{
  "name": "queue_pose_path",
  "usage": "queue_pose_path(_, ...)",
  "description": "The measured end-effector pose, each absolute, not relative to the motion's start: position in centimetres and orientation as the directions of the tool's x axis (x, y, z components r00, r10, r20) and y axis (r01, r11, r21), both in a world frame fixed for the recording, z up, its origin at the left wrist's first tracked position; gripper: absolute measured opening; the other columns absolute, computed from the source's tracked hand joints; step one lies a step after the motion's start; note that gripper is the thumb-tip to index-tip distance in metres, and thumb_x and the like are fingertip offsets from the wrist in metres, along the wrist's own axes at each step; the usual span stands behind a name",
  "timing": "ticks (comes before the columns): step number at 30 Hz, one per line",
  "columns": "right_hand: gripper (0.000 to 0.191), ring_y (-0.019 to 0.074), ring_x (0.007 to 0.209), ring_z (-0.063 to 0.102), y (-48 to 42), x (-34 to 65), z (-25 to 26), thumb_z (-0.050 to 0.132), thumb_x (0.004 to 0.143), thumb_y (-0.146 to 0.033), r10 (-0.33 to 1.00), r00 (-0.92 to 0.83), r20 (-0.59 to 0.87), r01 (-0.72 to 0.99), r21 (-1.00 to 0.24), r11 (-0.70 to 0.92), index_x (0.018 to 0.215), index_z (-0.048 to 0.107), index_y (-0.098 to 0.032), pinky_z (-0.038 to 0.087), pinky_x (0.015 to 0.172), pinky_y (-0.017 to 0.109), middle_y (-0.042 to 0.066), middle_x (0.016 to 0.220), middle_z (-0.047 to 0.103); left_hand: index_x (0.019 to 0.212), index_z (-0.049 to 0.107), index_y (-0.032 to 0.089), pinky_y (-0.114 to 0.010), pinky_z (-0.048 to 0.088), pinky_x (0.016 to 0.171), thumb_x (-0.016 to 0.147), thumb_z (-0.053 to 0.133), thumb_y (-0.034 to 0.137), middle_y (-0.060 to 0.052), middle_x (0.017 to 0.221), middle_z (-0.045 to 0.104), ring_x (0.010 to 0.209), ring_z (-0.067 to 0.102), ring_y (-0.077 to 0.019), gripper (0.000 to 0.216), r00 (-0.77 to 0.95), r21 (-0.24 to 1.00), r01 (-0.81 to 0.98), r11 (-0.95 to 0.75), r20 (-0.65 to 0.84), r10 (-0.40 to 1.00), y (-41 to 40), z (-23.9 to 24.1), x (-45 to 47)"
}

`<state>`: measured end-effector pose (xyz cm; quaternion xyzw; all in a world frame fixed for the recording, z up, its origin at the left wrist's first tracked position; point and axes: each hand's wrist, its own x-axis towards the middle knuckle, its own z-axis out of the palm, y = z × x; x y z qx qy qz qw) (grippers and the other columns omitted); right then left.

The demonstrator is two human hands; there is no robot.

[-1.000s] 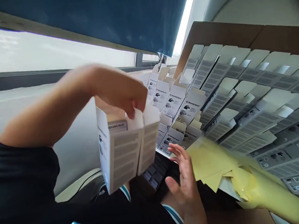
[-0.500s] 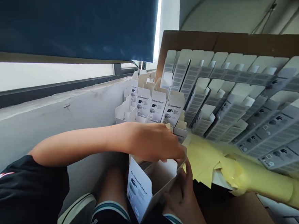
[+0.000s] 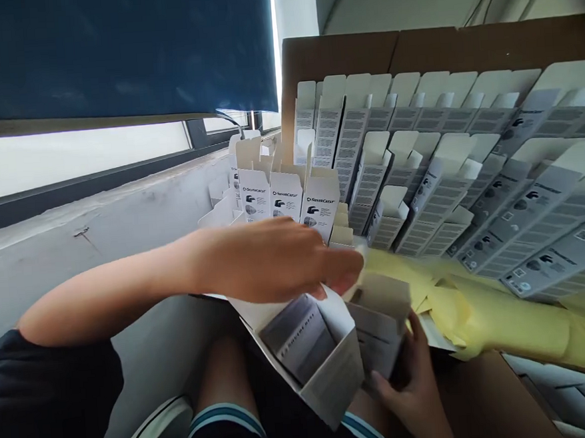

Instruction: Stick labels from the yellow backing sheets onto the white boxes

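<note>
Over my lap is an open white carton point(image 3: 334, 386), tilted, with its mouth toward me and the SilverCrest print visible inside. My left hand point(image 3: 275, 260) reaches across its top edge, with the fingers closed at its upper flap; the fingertips are partly hidden. Just right of it, a second open carton point(image 3: 381, 339), grey-white and blurred, is gripped by my right hand point(image 3: 409, 384), thumb in front and fingers along its far side. Behind my left hand stand several upright SilverCrest cartons point(image 3: 321, 200) with raised flaps.
Rows of open cartons point(image 3: 421, 190) lean to the right against a large brown cardboard sheet point(image 3: 341, 52). Crumpled yellow paper point(image 3: 510, 317) lies below them. A white wall ledge point(image 3: 121, 211) runs along the left, under a dark blue blind point(image 3: 110, 51).
The carton at my hands has turned, its opening now facing me more. A second carton now shows in my right hand, which has moved right. The view has shifted slightly.
</note>
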<state>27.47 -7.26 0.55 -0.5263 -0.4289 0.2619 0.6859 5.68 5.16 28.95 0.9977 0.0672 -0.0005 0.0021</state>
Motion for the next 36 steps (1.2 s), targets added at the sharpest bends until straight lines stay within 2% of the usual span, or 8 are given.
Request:
queue_pose_path(5,0.1,0.0333,0.117,0.059,-4.7,31.1,-0.3,0.085,0.06,-0.031,0.737,0.584,0.339,0.082,-0.929,0.362,0.148,0.038,-0.026,0.052,0.094,0.048,0.014,0.132,0.058,0.098,0.062,0.024,-0.015,0.043,0.057,0.096,0.054,0.026,0.005,0.087,0.075,0.068,0.068,-0.0077,0.009,0.943,0.066,0.293,-0.954,0.144,0.3,7.7,32.8,0.4)
queue_pose_path(13,0.09,0.0255,0.099,0.062,1.2,30.6,-1.5,0.086,0.053,-0.033,0.82,0.515,0.251,-0.008,-0.955,0.298,0.131,0.042,-0.026,0.052,0.088,0.043,0.009,0.115,0.061,0.093,0.063,0.022,-0.012,0.034,0.04,0.08,0.056,0.055,0.007,0.068,0.073,0.049,0.061,-0.0044,0.036,0.695,-0.005,0.694,-0.72,0.268,0.668,13.8,36.9,-6.8)
queue_pose_path(17,0.091,0.0249,0.103,0.06,3.2,29.7,-1.5,0.085,0.053,-0.03,0.845,0.466,0.262,-0.02,-0.952,0.306,0.132,0.04,-0.027,0.05,0.092,0.044,0.007,0.116,0.058,0.094,0.066,0.021,-0.007,0.034,0.042,0.077,0.054,0.056,0.008,0.073,0.074,0.056,0.063,-0.0027,0.041,0.628,-0.053,0.761,-0.647,0.307,0.715,14.8,37.4,-7.9)
queue_pose_path(21,0.091,0.0246,0.104,0.059,4.1,29.7,-1.6,0.083,0.054,-0.027,0.852,0.445,0.276,-0.004,-0.951,0.309,0.133,0.039,-0.027,0.049,0.094,0.042,0.006,0.114,0.057,0.096,0.068,0.019,-0.008,0.03,0.037,0.077,0.057,0.057,0.015,0.058,0.065,0.043,0.055,-0.0018,0.044,0.607,-0.017,0.774,-0.633,0.309,0.733,14.6,38.4,-8.9)
queue_pose_path(25,0.088,0.0228,0.101,0.057,4.5,30.0,-2.2,0.082,0.056,-0.027,0.859,0.438,0.267,0.01,-0.956,0.292,0.132,0.039,-0.026,0.049,0.09,0.039,0.004,0.111,0.055,0.1,0.071,0.018,-0.01,0.026,0.035,0.08,0.064,0.044,0.018,0.054,0.059,0.04,0.049,-0.0002,0.034,0.576,-0.056,0.805,-0.591,0.318,0.754,15.7,39.4,-10.1)
queue_pose_path(29,0.088,0.0227,0.103,0.056,4.8,29.8,-2.9,0.081,0.057,-0.03,0.853,0.456,0.255,0.013,-0.96,0.28,0.133,0.037,-0.027,0.048,0.092,0.039,0.006,0.117,0.053,0.111,0.069,0.018,-0.012,0.03,0.046,0.084,0.065,0.031,0.015,0.063,0.063,0.055,0.049,-0.0035,0.03,0.486,-0.075,0.869,-0.489,0.313,0.816,17.7,39.5,-11.0)
queue_pose_path(33,0.091,0.0244,0.108,0.054,4.9,29.6,-3.4,0.081,0.057,-0.033,0.846,0.463,0.265,0.028,-0.958,0.285,0.136,0.034,-0.027,0.046,0.097,0.042,0.008,0.122,0.052,0.11,0.065,0.031,-0.021,0.037,0.059,0.088,0.062,0.039,0.013,0.073,0.068,0.068,0.042,-0.0106,0.024,0.498,-0.104,0.864,-0.493,0.332,0.801,18.7,39.0,-10.6)
queue_pose_path(36,0.092,0.0256,0.113,0.053,5.0,29.8,-3.8,0.081,0.059,-0.035,0.851,0.448,0.275,0.034,-0.956,0.291,0.138,0.034,-0.027,0.044,0.1,0.044,0.009,0.127,0.051,0.111,0.067,0.028,-0.024,0.038,0.066,0.09,0.062,0.048,0.01,0.08,0.071,0.072,0.041,-0.0115,0.03,0.515,-0.11,0.853,-0.51,0.325,0.793,18.9,38.5,-9.9)
